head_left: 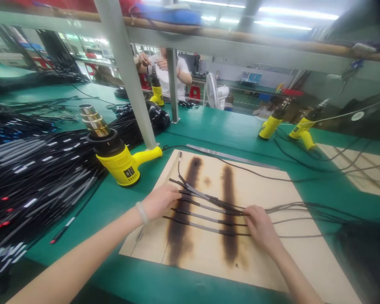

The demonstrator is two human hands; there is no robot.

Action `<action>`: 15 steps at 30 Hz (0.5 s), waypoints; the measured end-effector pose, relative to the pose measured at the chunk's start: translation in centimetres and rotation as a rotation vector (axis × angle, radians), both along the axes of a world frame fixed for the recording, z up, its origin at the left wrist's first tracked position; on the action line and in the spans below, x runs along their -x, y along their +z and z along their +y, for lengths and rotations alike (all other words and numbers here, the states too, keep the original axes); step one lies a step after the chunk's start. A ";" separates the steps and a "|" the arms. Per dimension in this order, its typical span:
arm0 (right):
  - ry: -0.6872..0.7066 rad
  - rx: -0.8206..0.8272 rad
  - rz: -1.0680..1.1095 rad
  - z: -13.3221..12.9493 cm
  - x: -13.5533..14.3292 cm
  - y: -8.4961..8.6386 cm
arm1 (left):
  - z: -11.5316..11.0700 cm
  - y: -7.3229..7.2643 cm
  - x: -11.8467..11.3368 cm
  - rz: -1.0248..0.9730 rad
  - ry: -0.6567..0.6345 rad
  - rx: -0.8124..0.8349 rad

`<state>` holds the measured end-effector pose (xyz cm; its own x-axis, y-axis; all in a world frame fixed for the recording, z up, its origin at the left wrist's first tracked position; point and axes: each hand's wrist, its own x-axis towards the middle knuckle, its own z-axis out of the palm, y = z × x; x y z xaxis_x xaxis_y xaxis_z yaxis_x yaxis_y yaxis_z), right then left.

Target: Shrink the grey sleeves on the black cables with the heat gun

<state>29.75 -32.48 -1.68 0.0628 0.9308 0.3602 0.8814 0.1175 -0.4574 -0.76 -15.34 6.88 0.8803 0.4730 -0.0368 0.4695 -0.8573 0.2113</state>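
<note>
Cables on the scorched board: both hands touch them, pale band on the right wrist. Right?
Wrong wrist: the head view shows the pale band on the wrist of the left hand. That one and the right hand do both touch the cables on the scorched board.

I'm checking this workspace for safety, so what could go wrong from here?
The nearest yellow heat gun stands nozzle-up beyond the left hand; a stray reach might tip it or touch its nozzle, which could be hot, though the picture can't show that. Its cord runs across the wooden board, so it could snag. The upper cables cross near the right hand and might tangle.
</note>
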 end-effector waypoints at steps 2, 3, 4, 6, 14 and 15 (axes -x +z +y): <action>0.007 0.035 -0.032 0.1 -0.2 -0.2 | -0.3 -0.8 -1.8 0.037 -0.025 -0.018; 0.011 0.037 -0.046 0.1 -0.2 -0.2 | -0.4 -1.1 -2.5 0.059 -0.028 -0.032; 0.015 0.027 -0.058 0.2 -0.3 -0.2 | -0.4 -1.4 -3.1 0.078 -0.027 -0.045; 0.025 0.001 -0.078 0.3 -0.2 -0.2 | -0.4 -1.7 -3.7 0.105 -0.028 -0.065; 0.083 0.033 -0.201 1.1 0.5 -0.3 | 0.2 -1.0 -2.1 0.134 0.002 -0.032; 0.094 0.030 -0.205 1.3 0.7 -0.3 | 0.2 -0.7 -1.8 0.129 0.007 -0.019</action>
<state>29.07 -31.20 -2.01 -0.0965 0.9396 0.3283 0.9421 0.1927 -0.2745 1.07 -15.10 6.17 0.8654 0.4812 -0.1400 0.4979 -0.8570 0.1326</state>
